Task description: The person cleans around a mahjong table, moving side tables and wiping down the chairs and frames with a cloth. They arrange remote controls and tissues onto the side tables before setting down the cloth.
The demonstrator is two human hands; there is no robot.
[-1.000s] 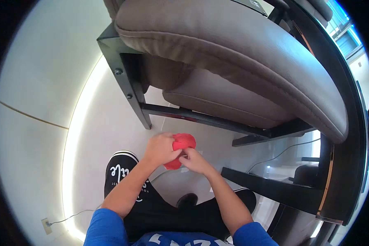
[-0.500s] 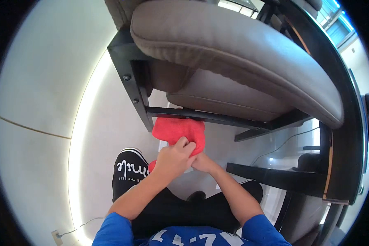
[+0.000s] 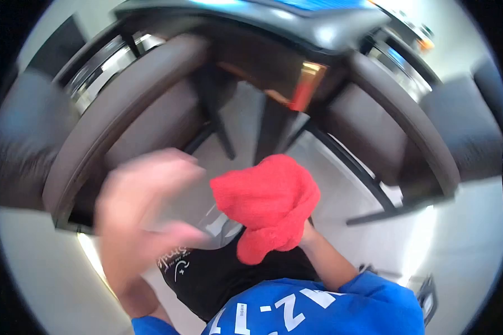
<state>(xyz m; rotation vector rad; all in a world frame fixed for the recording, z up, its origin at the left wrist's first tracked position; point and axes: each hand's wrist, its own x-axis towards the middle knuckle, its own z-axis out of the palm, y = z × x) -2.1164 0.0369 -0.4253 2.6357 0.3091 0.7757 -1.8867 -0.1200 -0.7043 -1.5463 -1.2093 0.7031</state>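
A bunched red cloth (image 3: pixel 271 204), soft like a towel, hangs in front of my body above my lap. My right hand (image 3: pixel 308 233) is mostly covered by it; the wrist comes up from below, and the cloth drapes over the hidden fingers, held up by that hand. Off to the left, my left hand (image 3: pixel 142 204) is raised and smeared by motion. Its thumb stands well apart from the other fingers, with nothing between them, and it does not touch the cloth.
A dark table (image 3: pixel 262 25) with a glossy top lies ahead, its leg (image 3: pixel 274 128) coming down toward me. A brown padded chair (image 3: pixel 167 106) stands on the left, another brown chair (image 3: pixel 374 111) on the right. Pale floor (image 3: pixel 330 223) shows between them.
The view has swung right, from one chair's side to the table between two chairs. My left hand has let go of the red cloth and moved left; the cloth stays with my right hand.
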